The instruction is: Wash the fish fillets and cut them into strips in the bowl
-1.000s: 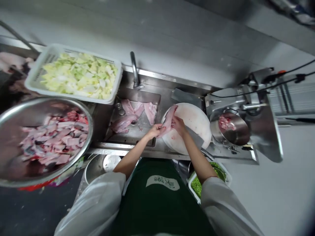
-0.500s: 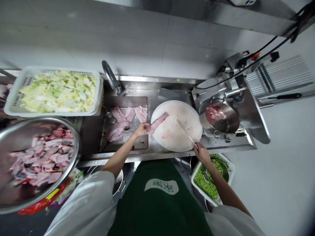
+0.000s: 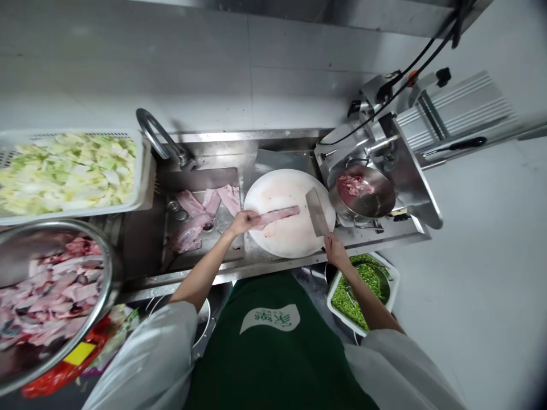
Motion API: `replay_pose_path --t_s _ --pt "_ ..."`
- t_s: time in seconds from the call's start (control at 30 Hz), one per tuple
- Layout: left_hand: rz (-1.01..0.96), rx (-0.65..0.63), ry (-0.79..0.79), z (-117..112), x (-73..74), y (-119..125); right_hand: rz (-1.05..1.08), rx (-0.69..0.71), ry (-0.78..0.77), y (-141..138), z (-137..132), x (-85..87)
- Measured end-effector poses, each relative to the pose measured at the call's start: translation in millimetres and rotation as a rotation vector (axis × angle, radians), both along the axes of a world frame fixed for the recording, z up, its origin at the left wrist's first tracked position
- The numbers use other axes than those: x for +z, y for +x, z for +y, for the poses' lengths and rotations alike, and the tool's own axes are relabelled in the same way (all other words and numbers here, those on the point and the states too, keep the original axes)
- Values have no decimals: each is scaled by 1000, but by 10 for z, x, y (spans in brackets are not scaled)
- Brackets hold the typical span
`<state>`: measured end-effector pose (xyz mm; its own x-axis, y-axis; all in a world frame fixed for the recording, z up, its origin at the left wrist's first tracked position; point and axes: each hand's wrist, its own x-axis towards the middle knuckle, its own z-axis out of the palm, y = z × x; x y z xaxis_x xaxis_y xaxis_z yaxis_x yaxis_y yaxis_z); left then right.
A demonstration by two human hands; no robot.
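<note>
A long pink strip of raw meat (image 3: pixel 278 216) lies across a round white cutting board (image 3: pixel 290 239). My left hand (image 3: pixel 241 222) is closed on the strip's left end at the board's edge. My right hand (image 3: pixel 334 249) grips the handle of a cleaver (image 3: pixel 317 212), whose broad blade is over the board's right side, just right of the strip's far end. More pink meat pieces (image 3: pixel 200 213) lie in the steel sink (image 3: pixel 200 253) to the left of the board.
A white basket of chopped cabbage (image 3: pixel 68 171) and a large steel bowl of cut meat (image 3: pixel 47 290) stand at the left. A faucet (image 3: pixel 160 139) rises behind the sink. At the right are a steel bowl with meat (image 3: pixel 363 196), a slicing machine (image 3: pixel 397 148) and a tray of chopped greens (image 3: pixel 361 287).
My right hand left the meat, took the cleaver by the handle at the board's front edge and brought the blade up over the board. The strip now lies flatter across the board.
</note>
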<state>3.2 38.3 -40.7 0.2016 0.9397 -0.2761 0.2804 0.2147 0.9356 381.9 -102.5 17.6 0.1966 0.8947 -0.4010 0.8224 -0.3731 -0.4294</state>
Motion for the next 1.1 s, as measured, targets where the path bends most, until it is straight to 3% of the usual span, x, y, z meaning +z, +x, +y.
replay_pose_path --t_s 0.13,0.3,0.47,0.67,0.87,1.0,1.1 --pt "4 68 -122 -210 -105 -383 -167 82 -12 -422 215 131" --pt "-114 207 -252 -385 -159 -491 -166 162 25 -807 521 290" --pt "-178 307 -266 -473 -196 -417 -151 115 246 -878 664 305" --pt "-221 334 -290 -446 -193 -418 -233 141 -53 -950 709 162" --pt "-285 366 -322 -494 -244 -471 -189 111 213 -921 772 254" --pt "-306 391 -344 -538 -255 -499 -210 128 54 -1123 700 103" --pt "-322 380 -361 -550 -253 -542 -206 181 -5 -1123 749 105"
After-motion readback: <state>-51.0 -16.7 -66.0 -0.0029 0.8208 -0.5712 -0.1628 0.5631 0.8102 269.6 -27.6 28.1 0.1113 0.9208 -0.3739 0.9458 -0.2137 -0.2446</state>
